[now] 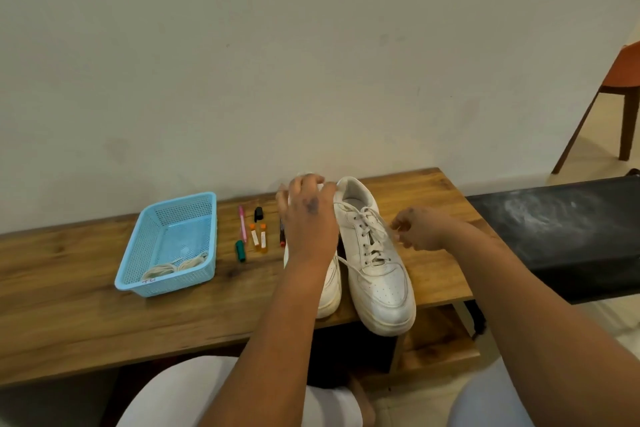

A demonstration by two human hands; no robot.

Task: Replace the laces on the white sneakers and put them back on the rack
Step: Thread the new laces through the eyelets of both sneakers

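Observation:
Two white sneakers stand side by side on the wooden bench (86, 315), toes toward me. The right sneaker (377, 274) is laced, with its lace (369, 236) loosened and one end trailing to the left. My left hand (306, 215) rests over the heel and collar of the left sneaker (330, 291), hiding most of it. My right hand (417, 227) hovers beside the right sneaker, fingers curled and pinching a lace end. A coil of cream laces (175, 265) lies in the blue basket (138, 253).
Pens, markers and two small orange vials (259, 236) lie between the basket and the shoes. A black padded bench (561, 229) adjoins on the right. A wooden chair (620, 97) stands at the far right. A lower shelf (436, 347) sits under the bench.

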